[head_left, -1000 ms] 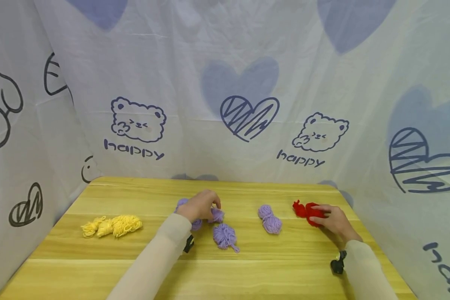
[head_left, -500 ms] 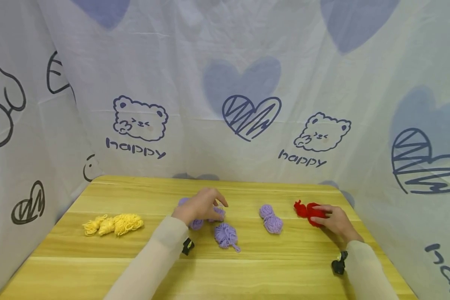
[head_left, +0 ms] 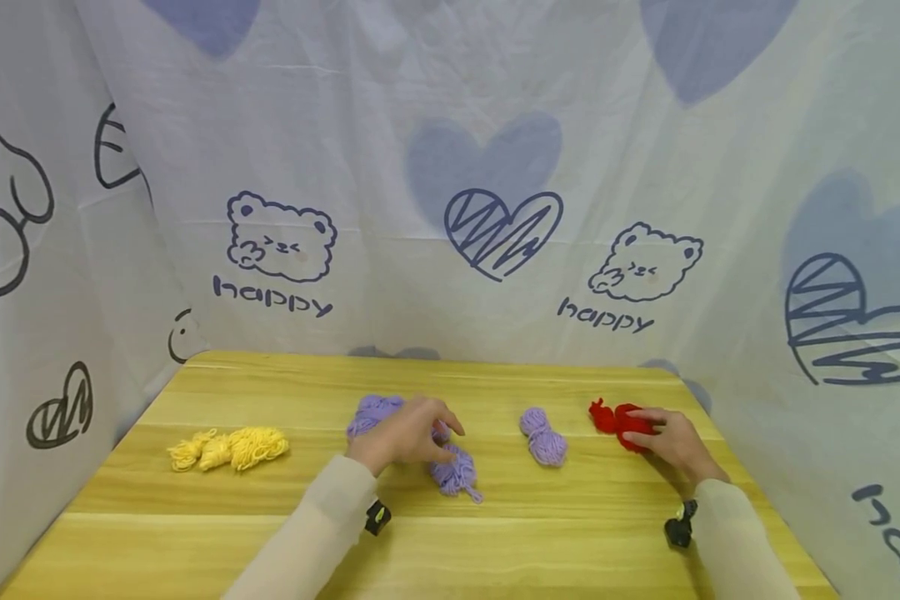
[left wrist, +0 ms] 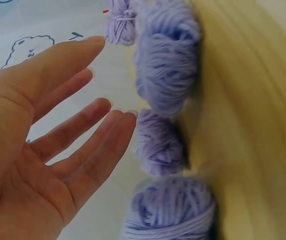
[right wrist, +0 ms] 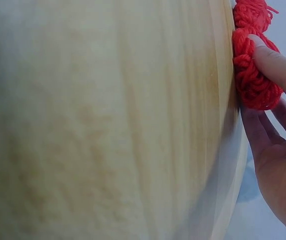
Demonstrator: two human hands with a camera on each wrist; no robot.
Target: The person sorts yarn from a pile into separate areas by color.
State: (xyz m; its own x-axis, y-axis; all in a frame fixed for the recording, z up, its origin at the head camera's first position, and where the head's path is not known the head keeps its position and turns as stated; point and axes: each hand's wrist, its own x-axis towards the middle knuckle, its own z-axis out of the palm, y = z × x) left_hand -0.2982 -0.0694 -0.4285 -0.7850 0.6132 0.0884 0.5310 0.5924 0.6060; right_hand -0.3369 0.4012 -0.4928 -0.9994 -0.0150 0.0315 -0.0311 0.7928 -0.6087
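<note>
My left hand [head_left: 420, 435] hovers open over a cluster of purple yarn bundles on the wooden table [head_left: 495, 533]. The far purple bundle [head_left: 373, 411] lies uncovered behind the knuckles, and the near purple bundle [head_left: 455, 472] sits under the fingertips. In the left wrist view the left hand [left wrist: 113, 80] shows a flat palm with straight fingers beside the purple bundles [left wrist: 165, 65], holding nothing. My right hand [head_left: 658, 435] pinches the red yarn bundle [head_left: 613, 417] at the table's right. Its thumb [right wrist: 275, 65] lies on the red yarn bundle [right wrist: 253, 80].
A lone purple bundle [head_left: 544, 437] lies between the two hands. Yellow yarn bundles [head_left: 228, 448] lie at the left of the table. A printed white cloth [head_left: 450, 167] walls the table in at the back and both sides.
My left hand let go of the far purple bundle, spread its fingers and slid nearer and right over the near bundle. The right hand stayed on the red yarn.
</note>
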